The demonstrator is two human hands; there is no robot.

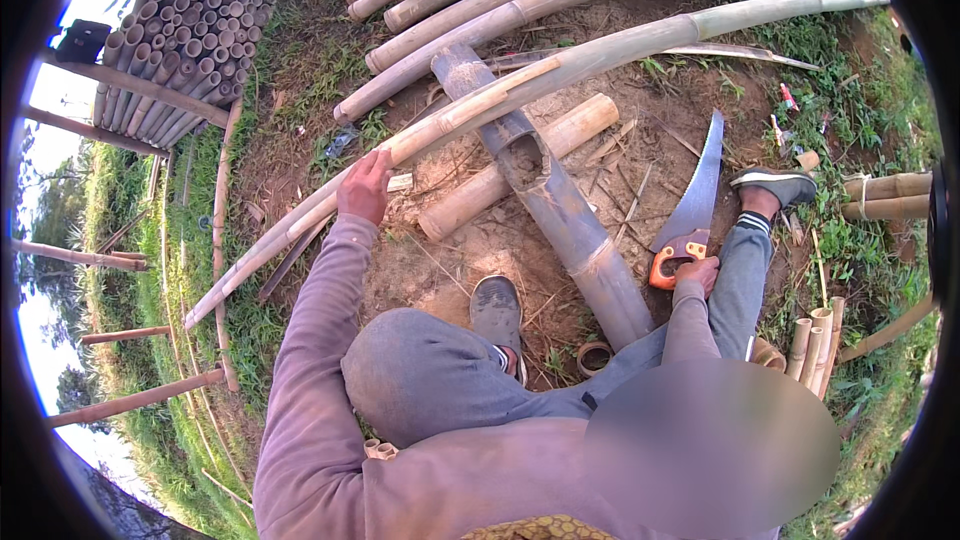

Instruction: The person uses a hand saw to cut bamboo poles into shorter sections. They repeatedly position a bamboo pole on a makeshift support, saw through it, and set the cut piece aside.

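Observation:
A long, pale bamboo pole (630, 52) runs from the lower left to the upper right, with a lighter stripped patch along its middle. My left hand (364, 187) grips this pole left of the patch. In my right hand (703, 274) is the orange handle of a handsaw (696, 190), its blade pointing away and apart from the pole. Under the pole lies a thick, dark bamboo trunk (592, 252) with a notch cut in its top. It crosses a shorter, pale bamboo log (470, 198) on the ground.
Several bamboo poles (560, 5) lie at the far side. A stack of cut bamboo (200, 15) rises at the far left. Short bamboo pieces (813, 345) stand at the right, near a bamboo ring (594, 357). My shoes (497, 312) flank the thick trunk.

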